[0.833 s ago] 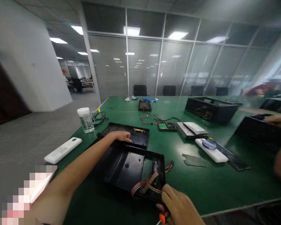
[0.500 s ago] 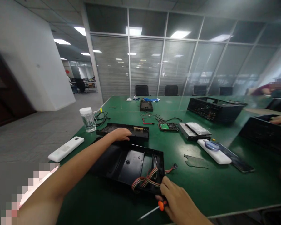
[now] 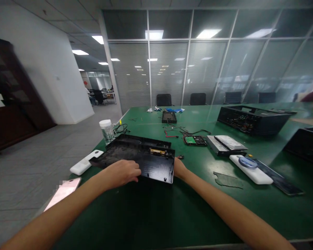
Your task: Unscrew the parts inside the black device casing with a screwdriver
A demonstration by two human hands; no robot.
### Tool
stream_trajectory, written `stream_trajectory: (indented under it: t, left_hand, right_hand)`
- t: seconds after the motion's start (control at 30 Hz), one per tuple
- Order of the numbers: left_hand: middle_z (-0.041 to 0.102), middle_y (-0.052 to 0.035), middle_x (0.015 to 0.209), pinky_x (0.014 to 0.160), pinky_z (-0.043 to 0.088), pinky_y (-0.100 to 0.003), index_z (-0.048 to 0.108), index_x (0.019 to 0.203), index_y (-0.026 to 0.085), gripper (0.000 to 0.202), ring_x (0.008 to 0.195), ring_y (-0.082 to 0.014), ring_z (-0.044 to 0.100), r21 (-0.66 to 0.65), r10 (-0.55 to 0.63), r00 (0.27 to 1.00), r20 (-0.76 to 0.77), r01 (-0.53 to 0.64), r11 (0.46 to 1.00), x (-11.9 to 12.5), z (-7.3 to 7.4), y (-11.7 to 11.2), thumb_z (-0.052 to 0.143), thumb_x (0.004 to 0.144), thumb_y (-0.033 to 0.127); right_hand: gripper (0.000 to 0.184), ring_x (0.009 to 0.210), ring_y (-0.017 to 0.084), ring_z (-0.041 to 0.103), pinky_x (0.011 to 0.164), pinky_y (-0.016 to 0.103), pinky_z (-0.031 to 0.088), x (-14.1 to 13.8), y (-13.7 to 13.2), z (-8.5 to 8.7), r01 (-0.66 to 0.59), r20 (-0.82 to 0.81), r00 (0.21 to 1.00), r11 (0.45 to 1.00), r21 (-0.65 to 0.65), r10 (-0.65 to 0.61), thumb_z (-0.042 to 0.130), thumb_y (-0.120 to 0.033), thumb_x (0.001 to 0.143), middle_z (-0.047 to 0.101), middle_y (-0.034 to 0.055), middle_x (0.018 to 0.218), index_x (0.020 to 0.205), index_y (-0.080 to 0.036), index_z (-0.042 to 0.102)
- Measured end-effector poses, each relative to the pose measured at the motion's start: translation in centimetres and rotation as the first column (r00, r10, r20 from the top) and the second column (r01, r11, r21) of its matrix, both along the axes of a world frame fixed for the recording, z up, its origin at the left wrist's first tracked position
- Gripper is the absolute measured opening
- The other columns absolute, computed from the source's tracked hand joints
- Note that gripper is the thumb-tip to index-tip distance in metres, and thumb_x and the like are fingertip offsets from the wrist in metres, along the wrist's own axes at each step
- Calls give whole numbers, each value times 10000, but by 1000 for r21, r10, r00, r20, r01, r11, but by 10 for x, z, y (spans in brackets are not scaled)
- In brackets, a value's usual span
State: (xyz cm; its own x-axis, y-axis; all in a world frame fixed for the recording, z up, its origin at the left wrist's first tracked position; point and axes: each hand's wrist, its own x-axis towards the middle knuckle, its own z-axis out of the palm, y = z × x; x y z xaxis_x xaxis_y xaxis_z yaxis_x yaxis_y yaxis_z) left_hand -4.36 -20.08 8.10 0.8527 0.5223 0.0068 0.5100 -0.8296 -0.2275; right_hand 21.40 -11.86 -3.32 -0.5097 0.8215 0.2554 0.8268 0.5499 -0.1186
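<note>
A black plastic panel (image 3: 135,156) with a yellowish strip on its inside is tilted up in front of me. My left hand (image 3: 123,172) is closed on its near edge, fingers curled over the rim. At the panel's right end is my right hand (image 3: 179,169), its fingers hidden behind the panel. A cable connector (image 3: 181,157) sticks out just above that hand. Behind the tilted panel shows the upper edge of another black frame (image 3: 143,140), mostly covered. The orange-handled screwdriver is out of sight.
A lidded clear jar (image 3: 107,132), a white device (image 3: 86,162) and a pink phone (image 3: 64,192) line the left edge. A green circuit board (image 3: 194,140), a silver drive (image 3: 225,145), another white device (image 3: 250,169) and black cases (image 3: 253,119) lie rightward.
My left hand has brought the panel with the yellowish strip toward me. The wired frame has gone behind it. My right hand has moved up and away, and the screwdriver has left view.
</note>
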Motion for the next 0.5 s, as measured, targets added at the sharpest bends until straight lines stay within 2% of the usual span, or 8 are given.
stream_trajectory:
  t: [0.13,0.2,0.27,0.4,0.5]
  left_hand:
    - [546,-14,775,616,366,-237,516,789,164,105,712,-140,509,-53,42,999,32,-40,998,-11,-29,-19,522,856,246]
    - [548,-12,781,619,371,-238,516,793,168,82,712,-141,510,-65,50,998,37,-47,997,-15,-40,-22,538,845,227]
    - [555,-14,790,627,384,-243,521,788,171,68,724,-148,518,-71,51,999,17,-49,996,-17,-51,-22,561,827,210]
    - [582,-22,799,633,417,-252,555,773,176,62,748,-167,553,-108,97,991,-95,-107,988,-13,-67,-18,617,772,182]
    - [612,-35,824,640,436,-263,599,792,182,62,775,-189,583,-131,226,957,-180,-251,959,-7,-70,-13,637,744,186]
  right_hand:
    - [424,1006,185,545,820,263,450,9,8,-6,-101,29,995,988,117,99,397,-148,835,422,133,1303,1258,-153,436]
    - [490,1022,200,535,836,298,446,24,4,-9,-158,105,985,963,217,138,409,-128,817,317,141,1381,1306,-159,382]
    - [523,1022,222,529,844,345,439,44,-2,-12,-178,189,974,941,288,126,427,-107,799,241,133,1424,1313,-189,375]
    - [417,975,233,542,797,372,453,87,-8,-14,-110,258,966,939,327,24,435,-124,817,252,143,1419,1227,-189,469]
    - [324,994,234,534,796,366,455,105,-3,-13,-36,214,976,949,314,-33,443,-166,833,307,140,1389,1144,-181,532]
